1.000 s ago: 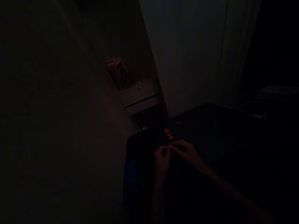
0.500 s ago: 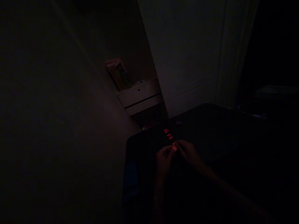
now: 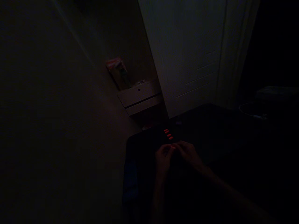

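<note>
Because the room is so dark, I go by the red glow where the fingertips meet. The left hand (image 3: 163,157) and the right hand (image 3: 188,152) each have their grip closed, both pinching, as best I can tell, one small red piece (image 3: 173,147) between them, above or at the dark surface (image 3: 210,127). Its long axis is mostly hidden by fingers, so I can't call it. Just beyond the fingertips, four more red pieces (image 3: 169,135) lie in a row leading away and slightly left, each one's length slanting across that row; neither hand looks clearly nearer. They look short, narrow and bright; finer detail is lost to me.
</note>
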Action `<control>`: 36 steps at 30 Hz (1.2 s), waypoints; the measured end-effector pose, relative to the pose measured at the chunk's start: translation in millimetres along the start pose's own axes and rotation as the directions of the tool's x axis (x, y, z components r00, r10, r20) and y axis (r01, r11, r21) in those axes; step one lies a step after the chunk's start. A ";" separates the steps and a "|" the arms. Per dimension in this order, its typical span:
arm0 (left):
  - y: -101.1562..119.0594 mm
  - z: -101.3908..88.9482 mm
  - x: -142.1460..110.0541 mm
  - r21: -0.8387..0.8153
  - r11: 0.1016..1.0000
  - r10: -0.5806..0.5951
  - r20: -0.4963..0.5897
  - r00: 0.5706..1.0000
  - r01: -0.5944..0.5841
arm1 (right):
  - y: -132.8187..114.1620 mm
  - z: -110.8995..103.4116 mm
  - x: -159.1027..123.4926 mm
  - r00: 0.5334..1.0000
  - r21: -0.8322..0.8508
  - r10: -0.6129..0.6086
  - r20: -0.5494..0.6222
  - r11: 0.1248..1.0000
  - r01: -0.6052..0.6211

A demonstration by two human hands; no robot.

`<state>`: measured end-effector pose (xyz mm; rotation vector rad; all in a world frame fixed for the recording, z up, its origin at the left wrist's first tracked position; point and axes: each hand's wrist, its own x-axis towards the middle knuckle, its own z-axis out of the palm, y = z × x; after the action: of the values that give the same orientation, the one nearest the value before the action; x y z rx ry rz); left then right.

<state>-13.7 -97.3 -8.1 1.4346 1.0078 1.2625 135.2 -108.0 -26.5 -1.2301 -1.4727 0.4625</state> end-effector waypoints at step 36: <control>-4.4 -2.3 2.7 -0.084 0.993 -0.080 -0.002 0.997 0.079 | 3.0 0.6 -1.4 0.989 0.019 -0.139 0.060 0.990 0.138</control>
<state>-15.7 -93.4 -11.7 1.3148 0.9945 1.2371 135.7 -107.9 -29.8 -1.1020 -1.5923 0.4201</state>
